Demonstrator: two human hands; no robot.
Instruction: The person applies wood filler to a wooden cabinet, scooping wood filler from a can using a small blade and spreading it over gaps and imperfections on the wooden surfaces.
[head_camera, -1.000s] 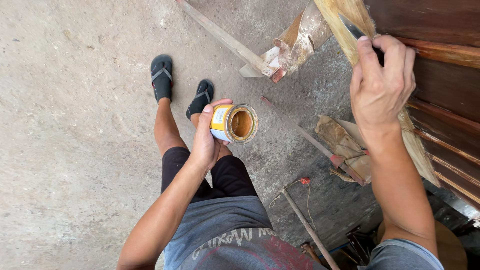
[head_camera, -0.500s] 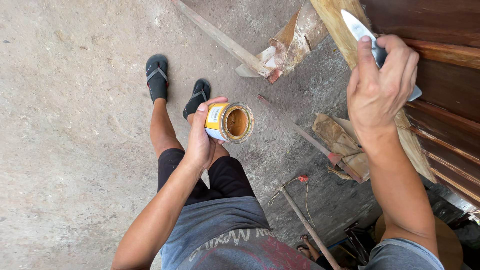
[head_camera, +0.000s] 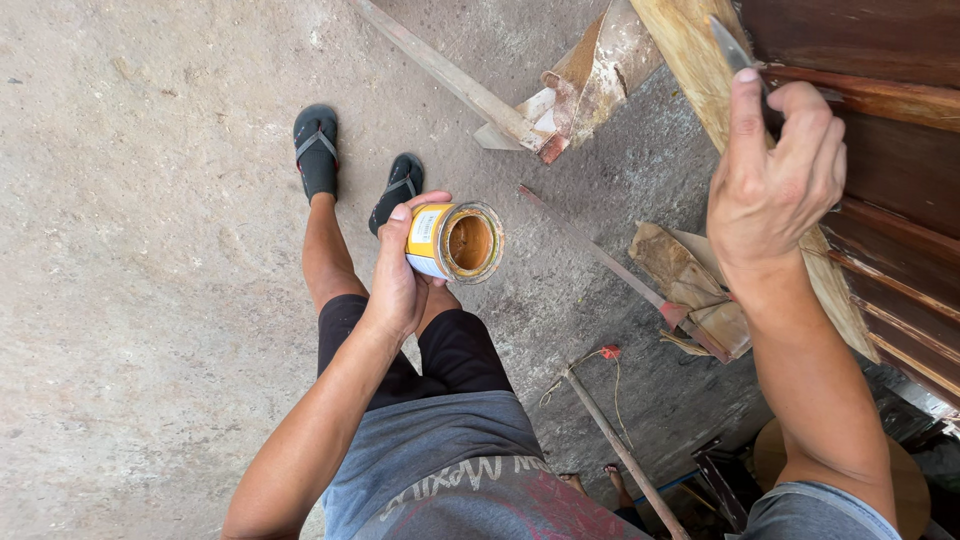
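- One wooden panel (head_camera: 880, 150), dark and ribbed, is being filled; by judgement, a spreading stroke is in hand.
- One pale plank (head_camera: 700, 70) is leaned just left of the panel.
- One right hand (head_camera: 775, 185) is clenched on one putty knife (head_camera: 733, 45), blade against the panel's edge.
- One left hand (head_camera: 400, 280) is wrapped around one open can (head_camera: 455, 240), well left of the panel; fresh filler from it is probably needed next.

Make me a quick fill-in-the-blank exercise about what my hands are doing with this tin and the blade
1. The left hand holds a small yellow tin whose lid is ____.
2. The right hand grips a thin metal ____ against the pale wooden plank.
3. Both feet wear dark ____ on the concrete floor.

Missing words: off; blade; flip-flops
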